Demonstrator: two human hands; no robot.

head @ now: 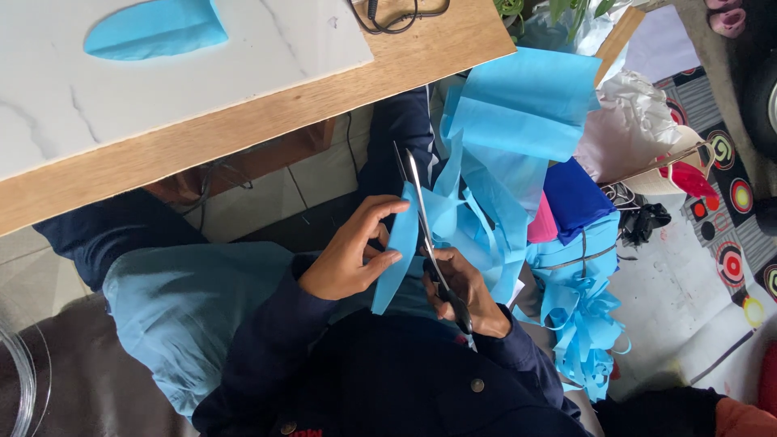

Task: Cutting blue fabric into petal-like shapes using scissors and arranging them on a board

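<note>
Scissors (425, 235) with black handles are in the right hand (465, 291), whose fingers are closed through the handles, the blades open around a blue sheet strip (398, 251). The left hand (352, 255) pinches this strip, just left of the scissors, fingers closed on its edge. Right of the scissors lies a pile of blue scraps (579, 316).

The right hand (465, 291) covers the handles of the scissors (421, 218), the blades' lower part slips behind the blue paper strip (396, 255), the desk (243, 113) runs off the top and left edges, and the black cable (396, 16) is cut by the top edge.
</note>
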